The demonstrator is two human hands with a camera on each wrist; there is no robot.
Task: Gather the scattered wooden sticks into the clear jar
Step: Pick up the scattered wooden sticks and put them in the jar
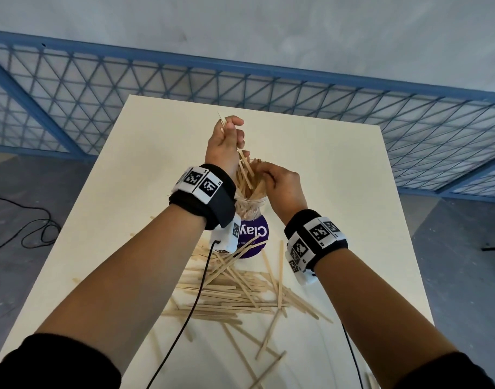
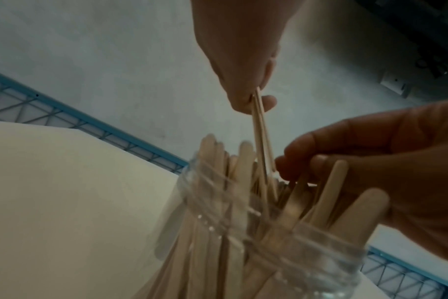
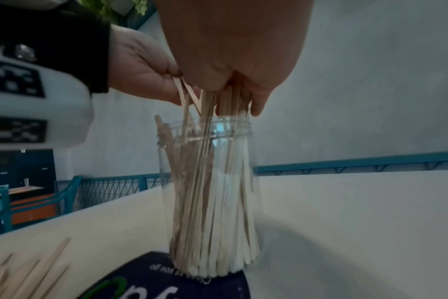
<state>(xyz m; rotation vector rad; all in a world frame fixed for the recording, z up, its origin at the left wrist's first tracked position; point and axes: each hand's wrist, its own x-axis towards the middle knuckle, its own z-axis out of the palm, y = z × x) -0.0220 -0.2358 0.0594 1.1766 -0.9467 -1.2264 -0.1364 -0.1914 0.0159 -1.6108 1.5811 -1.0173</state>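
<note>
Head view: clear jar (image 1: 250, 204) upright, packed with pale wooden sticks (image 1: 247, 181). Left hand (image 1: 225, 141) pinches few sticks above jar mouth; right hand (image 1: 282, 186) fingers curled around stick tops.

Sticks going into the jar

Above the jar (image 2: 243, 232), the left hand (image 2: 243, 50) pinches thin sticks (image 2: 260, 133) angled down into its mouth; at the jar's right rim the right hand (image 2: 409, 161) curls around upright sticks

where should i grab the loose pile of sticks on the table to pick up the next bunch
Take the pile of sticks across its dense middle, from above. Most lie flat and roughly parallel there, so fingers can probably close across their narrow width; the strays at the edges point every way.
</note>
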